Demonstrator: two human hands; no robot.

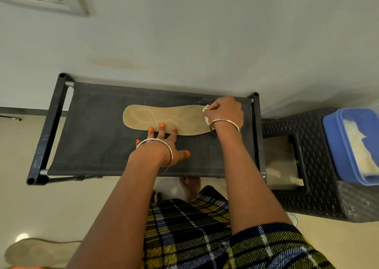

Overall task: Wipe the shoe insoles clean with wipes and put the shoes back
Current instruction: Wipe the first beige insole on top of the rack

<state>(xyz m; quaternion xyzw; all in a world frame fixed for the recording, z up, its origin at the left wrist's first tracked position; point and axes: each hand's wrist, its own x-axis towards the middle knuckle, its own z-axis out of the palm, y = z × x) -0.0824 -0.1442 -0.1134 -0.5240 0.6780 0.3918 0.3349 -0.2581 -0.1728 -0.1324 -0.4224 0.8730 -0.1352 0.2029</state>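
Low down on the left, a pale foot-shaped piece point(34, 252) lies flat on the floor. It looks like a second insole, but it is dim and hard to see. Next comes a black rack point(98, 145) with a flat cloth top, standing against the wall. A tan insole point(164, 118) lies flat on that top, a bit toward the back, with its long side running left to right. The left hand point(164, 144) is flat on the rack just in front of the insole. Its fingers are straight and spread out. Three fingertips point(162, 125) with orange nails press down on the near edge of the insole, and the thumb rests on the black cloth. A thin bangle sits on that wrist. Farther right, the right hand point(225, 109) is on the right end of the insole. Its fingers are curled tight around a small white wipe point(206, 108), and the wipe touches the insole there. This wrist has a bangle too. Right of the rack stands a black woven stool point(320, 197). On the stool sits an open blue box point(332, 137) with a pile of white wipes point(361, 156) inside it. At the bottom, you can see a checked dress and bare feet on the floor.
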